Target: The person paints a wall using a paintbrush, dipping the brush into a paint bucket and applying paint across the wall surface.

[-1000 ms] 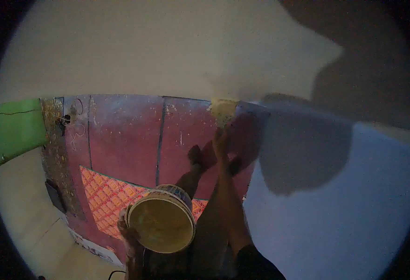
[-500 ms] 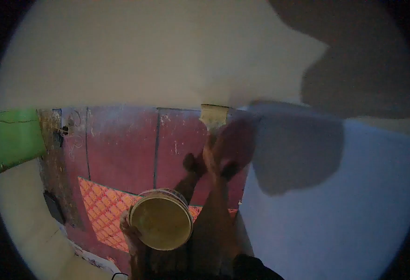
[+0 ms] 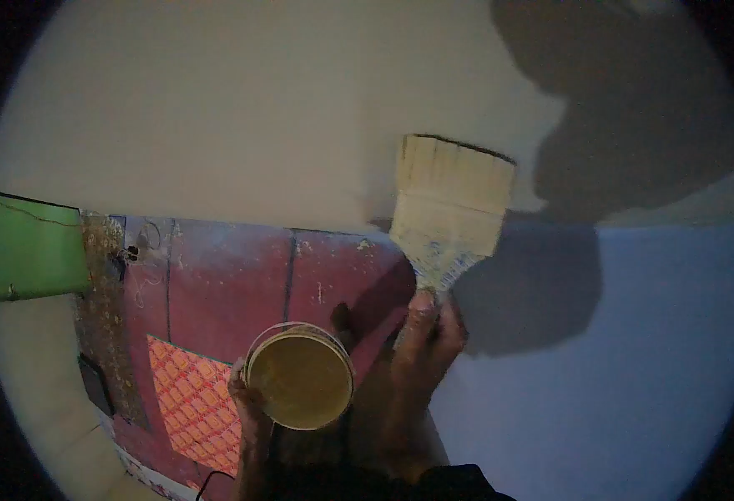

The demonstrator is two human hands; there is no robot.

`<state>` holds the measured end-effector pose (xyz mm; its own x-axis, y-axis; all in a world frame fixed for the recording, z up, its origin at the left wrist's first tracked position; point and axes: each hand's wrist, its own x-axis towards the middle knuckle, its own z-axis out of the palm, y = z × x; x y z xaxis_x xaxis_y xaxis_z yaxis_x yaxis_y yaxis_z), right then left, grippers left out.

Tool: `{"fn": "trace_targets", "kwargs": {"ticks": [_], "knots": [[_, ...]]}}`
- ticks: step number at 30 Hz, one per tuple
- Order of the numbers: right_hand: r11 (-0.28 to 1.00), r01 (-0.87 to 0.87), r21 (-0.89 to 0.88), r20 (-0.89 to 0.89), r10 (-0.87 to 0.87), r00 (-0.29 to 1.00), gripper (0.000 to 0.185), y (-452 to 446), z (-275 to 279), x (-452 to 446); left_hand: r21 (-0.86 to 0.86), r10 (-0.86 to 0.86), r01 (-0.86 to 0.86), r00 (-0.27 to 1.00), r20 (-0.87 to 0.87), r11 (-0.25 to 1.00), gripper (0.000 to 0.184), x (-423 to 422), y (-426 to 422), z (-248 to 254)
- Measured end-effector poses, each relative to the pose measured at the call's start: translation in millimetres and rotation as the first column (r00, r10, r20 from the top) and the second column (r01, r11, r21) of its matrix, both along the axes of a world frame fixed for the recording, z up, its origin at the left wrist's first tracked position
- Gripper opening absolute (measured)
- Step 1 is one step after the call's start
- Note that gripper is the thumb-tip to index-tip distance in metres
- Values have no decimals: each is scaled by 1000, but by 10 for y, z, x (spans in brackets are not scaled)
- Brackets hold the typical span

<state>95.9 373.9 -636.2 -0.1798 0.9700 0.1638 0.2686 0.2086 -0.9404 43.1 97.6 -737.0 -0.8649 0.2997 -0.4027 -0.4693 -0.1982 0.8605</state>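
Note:
A wide paintbrush (image 3: 452, 200) rises from my right hand (image 3: 427, 334), its handle pinched between thumb and fingers. Pale cream paint coats the bristles and ferrule, and the bristle end points up in front of the wall (image 3: 216, 108); I cannot tell whether it touches. Lower left, my left hand (image 3: 250, 397) grips the side of a round paint bucket (image 3: 302, 380). The bucket's open top faces me, with a yellowish-brown inside and a thin wire handle along its far rim.
Below the pale wall lies a dark red floor (image 3: 225, 284) with dark lines and paint specks. An orange patterned mat (image 3: 191, 401) is left of the bucket. A green surface (image 3: 33, 250) stands far left, a dark flat object (image 3: 95, 384) below it. A bluish-white surface (image 3: 600, 409) fills the right.
The paintbrush has come closer and shifted up and right, away from the wall's lower edge. The bucket sits slightly higher and further right in view.

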Motion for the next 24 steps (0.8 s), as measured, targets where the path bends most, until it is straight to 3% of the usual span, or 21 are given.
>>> {"fn": "trace_targets", "kwargs": {"ticks": [2,5,7,10,14,16,18,19,24], "knots": [[993,86,-77,-62,-91,994,39,-132,47,65,31,65,-65,998,-3,997,58,12,-66,-84],[913,-200,-355,-313,85,946,35,-104,404,183,-101,-54,47,996,-76,994,57,19,-158,-74],[993,-19,-120,-92,8,996,35,-51,110,4,-48,-58,57,998,-15,997,43,18,-241,-149],[1000,23,17,54,-24,998,34,26,-252,-168,-46,-17,15,999,-44,999,42,73,-337,-121],[999,-32,8,182,30,983,33,-82,-667,-189,-111,-49,47,998,-24,993,56,149,-527,-60],[999,-52,-13,237,54,970,33,-152,-786,-147,-149,81,-65,991,106,987,59,140,-416,196],[997,-63,-33,297,70,952,33,-196,-953,-118,-132,-18,24,999,45,991,61,121,-653,45],[996,-74,-42,324,84,942,32,-200,-1045,-111,-114,-111,107,993,-27,988,85,96,-728,-31],[994,-86,-67,469,107,877,31,-103,-1546,-147,-200,-101,103,995,20,974,81,-9,-578,-89]]}}
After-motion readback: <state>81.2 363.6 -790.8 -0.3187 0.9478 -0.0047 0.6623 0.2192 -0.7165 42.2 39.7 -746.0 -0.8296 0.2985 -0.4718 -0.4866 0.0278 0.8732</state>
